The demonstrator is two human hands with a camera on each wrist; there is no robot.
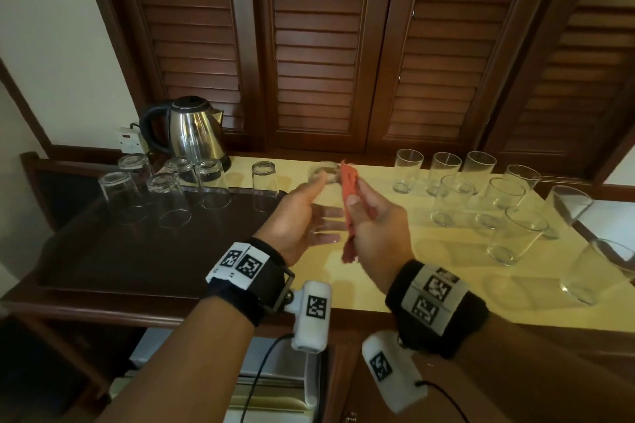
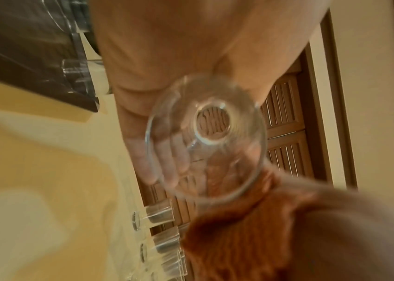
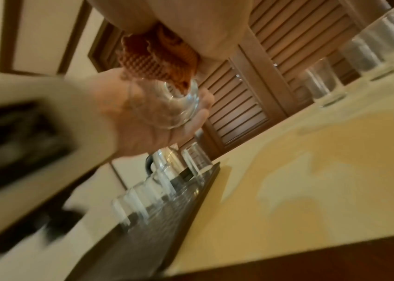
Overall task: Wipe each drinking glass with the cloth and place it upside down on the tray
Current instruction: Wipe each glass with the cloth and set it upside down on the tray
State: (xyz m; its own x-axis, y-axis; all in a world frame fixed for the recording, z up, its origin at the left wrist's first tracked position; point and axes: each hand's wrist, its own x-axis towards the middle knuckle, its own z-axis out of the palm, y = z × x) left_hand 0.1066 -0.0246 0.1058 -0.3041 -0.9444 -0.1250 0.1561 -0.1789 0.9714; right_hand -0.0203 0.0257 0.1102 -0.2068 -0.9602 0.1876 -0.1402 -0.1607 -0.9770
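Two bare forearms, each with a black wrist band and a white camera unit.

The left hand (image 1: pixel 295 220) and the right hand (image 1: pixel 374 227) have no gloves and no sleeves show. Each wrist carries a wide black strap (image 1: pixel 254 285) with white plates that bear black-and-white square code markers. Under each wrist hangs a white rounded box (image 1: pixel 311 316) with one more square marker on its side; on the left it is fixed to the strap by a small metal bracket. A thin black cable (image 1: pixel 261 367) leaves each box.
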